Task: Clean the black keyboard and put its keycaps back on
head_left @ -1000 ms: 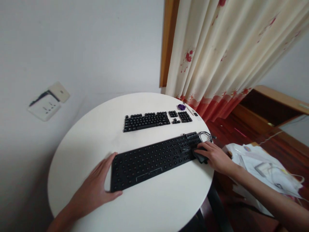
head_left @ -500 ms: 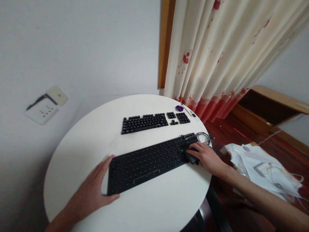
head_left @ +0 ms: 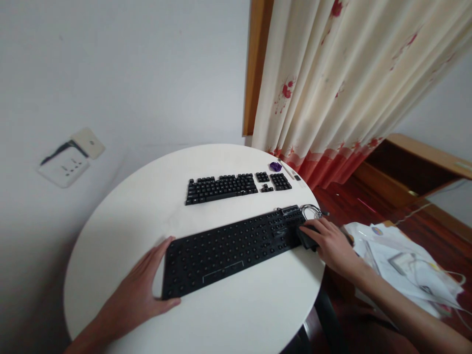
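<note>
A black keyboard base without its keycaps lies slantwise on the round white table. Around its left end, my left hand is spread, fingertips at the back corner and thumb at the front corner, steadying it. My right hand is closed on a dark, soft-looking piece like a black cloth, at the right end of the base over the number-pad area. Its exact shape is partly hidden by the fingers. Behind the base, the removed black keycaps are laid out in keyboard order.
A coiled black cable lies by the base's far right corner. Toward the table's back right are a purple crumpled item and a thin pale stick-like tool. White plastic bags sit right of the table, below the curtain.
My right hand has slid to the right with the black cloth, toward the right end of the keyboard base. My left hand stays at the left end. The view has shifted slightly.
</note>
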Available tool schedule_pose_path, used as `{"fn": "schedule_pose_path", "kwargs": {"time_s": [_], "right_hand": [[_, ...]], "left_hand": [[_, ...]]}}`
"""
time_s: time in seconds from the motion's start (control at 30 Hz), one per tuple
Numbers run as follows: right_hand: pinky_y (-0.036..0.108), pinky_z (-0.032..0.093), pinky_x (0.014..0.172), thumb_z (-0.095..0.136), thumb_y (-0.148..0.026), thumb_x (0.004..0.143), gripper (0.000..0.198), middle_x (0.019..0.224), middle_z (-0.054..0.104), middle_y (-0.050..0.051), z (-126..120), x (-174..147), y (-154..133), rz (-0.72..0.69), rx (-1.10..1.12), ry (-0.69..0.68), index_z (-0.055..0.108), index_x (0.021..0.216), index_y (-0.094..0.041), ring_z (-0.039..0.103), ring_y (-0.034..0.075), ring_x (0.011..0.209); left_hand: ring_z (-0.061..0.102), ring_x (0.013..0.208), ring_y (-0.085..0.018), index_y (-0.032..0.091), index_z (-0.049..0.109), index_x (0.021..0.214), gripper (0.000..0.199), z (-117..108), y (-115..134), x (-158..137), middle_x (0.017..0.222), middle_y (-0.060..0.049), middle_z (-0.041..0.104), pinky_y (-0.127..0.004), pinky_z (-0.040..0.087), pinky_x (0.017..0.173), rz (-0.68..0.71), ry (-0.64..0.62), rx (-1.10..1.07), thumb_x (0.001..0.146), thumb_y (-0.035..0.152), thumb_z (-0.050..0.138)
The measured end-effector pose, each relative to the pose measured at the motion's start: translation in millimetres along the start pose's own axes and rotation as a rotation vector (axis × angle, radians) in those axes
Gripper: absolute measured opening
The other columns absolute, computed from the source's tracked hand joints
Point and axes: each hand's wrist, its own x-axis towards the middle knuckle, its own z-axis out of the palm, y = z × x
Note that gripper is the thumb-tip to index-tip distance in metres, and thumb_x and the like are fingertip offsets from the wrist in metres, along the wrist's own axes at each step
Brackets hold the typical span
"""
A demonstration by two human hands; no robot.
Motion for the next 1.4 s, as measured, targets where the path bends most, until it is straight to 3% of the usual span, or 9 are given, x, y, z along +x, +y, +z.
{"fn": "schedule_pose_path", "kwargs": {"time_s": [0.13,0.33,0.43,0.67,0.8,0.93,1.1,1.27,1.4], "right_hand": [[0.042,0.050,0.092,0.048,0.006,0.064,0.069,0.124,0.062,0.011,7.6,4.8,0.2,-0.055,0.034,-0.035,0.066,0.126,-0.020,0.055,0.027,0.109],[0.045,0.052,0.090,0.047,0.004,0.066,0.061,0.120,0.064,0.013,13.2,-16.0,34.2,0.089,-0.085,0.000,0.069,0.119,-0.016,0.057,0.030,0.107],[0.048,0.049,0.096,0.049,0.002,0.068,0.060,0.122,0.061,0.014,9.6,-8.2,17.9,0.089,-0.069,0.067,0.065,0.124,-0.014,0.056,0.031,0.109],[0.043,0.047,0.094,0.049,0.007,0.071,0.064,0.126,0.059,0.012,-18.9,69.1,-131.3,-0.257,0.186,0.069,0.059,0.130,-0.016,0.051,0.028,0.112],[0.041,0.047,0.085,0.057,-0.005,0.086,0.033,0.114,0.062,0.011,-25.6,104.9,-220.8,-0.560,0.245,-0.022,0.062,0.117,-0.015,0.051,0.027,0.103],[0.041,0.044,0.077,0.052,-0.015,0.095,0.013,0.102,0.062,0.010,-13.6,118.7,-269.9,-0.751,0.215,-0.019,0.063,0.102,-0.012,0.050,0.027,0.097],[0.040,0.041,0.076,0.053,-0.015,0.097,0.011,0.100,0.061,0.010,-1.0,115.8,-270.8,-0.761,0.153,-0.024,0.063,0.101,-0.012,0.050,0.027,0.097],[0.039,0.040,0.076,0.057,-0.016,0.095,0.009,0.100,0.060,0.009,-1.7,105.3,-237.9,-0.713,0.117,-0.063,0.063,0.102,-0.014,0.050,0.027,0.097],[0.039,0.040,0.079,0.058,-0.015,0.094,0.009,0.105,0.061,0.010,-0.4,95.2,-208.7,-0.688,0.110,-0.085,0.064,0.101,-0.015,0.050,0.026,0.099]], "left_hand": [[0.038,0.141,-0.039,0.022,0.009,0.157,0.117,-0.4,0.3,-0.6,0.159,-0.014,0.031,-0.052,0.036,0.116,-0.012,0.000,-0.009,0.063,0.040,0.077],[0.037,0.142,-0.038,0.023,0.009,0.157,0.121,-7.9,11.0,-2.9,0.159,-0.014,0.031,-0.052,0.035,0.117,-0.047,-0.020,-0.052,0.062,0.039,0.082],[0.034,0.144,-0.038,0.024,0.007,0.157,0.125,-10.9,15.8,-4.2,0.160,-0.015,0.028,-0.052,0.033,0.118,-0.053,-0.035,-0.075,0.060,0.038,0.084],[0.029,0.146,-0.035,0.023,0.005,0.157,0.132,-12.0,16.3,-6.7,0.162,-0.015,0.024,-0.051,0.030,0.119,-0.064,-0.066,-0.090,0.057,0.041,0.088],[0.028,0.147,-0.034,0.024,0.005,0.157,0.133,-11.2,15.4,-7.3,0.162,-0.014,0.025,-0.049,0.030,0.120,-0.017,-0.063,-0.102,0.054,0.038,0.088],[0.027,0.148,-0.029,0.024,0.002,0.157,0.116,-10.0,14.9,-6.8,0.161,-0.011,0.026,-0.046,0.027,0.122,0.045,-0.037,-0.084,0.065,0.014,0.073],[0.028,0.147,-0.031,0.024,0.004,0.157,0.117,-11.3,17.2,-5.9,0.161,-0.012,0.026,-0.047,0.027,0.121,0.026,-0.054,-0.099,0.064,0.016,0.073],[0.028,0.147,-0.035,0.024,0.004,0.157,0.133,-14.0,18.7,-5.5,0.161,-0.014,0.025,-0.049,0.027,0.119,-0.001,-0.083,-0.134,0.056,0.047,0.087],[0.029,0.146,-0.035,0.024,0.003,0.158,0.137,-13.6,18.2,-5.2,0.162,-0.014,0.024,-0.048,0.028,0.119,-0.010,-0.088,-0.133,0.054,0.049,0.089]]}}
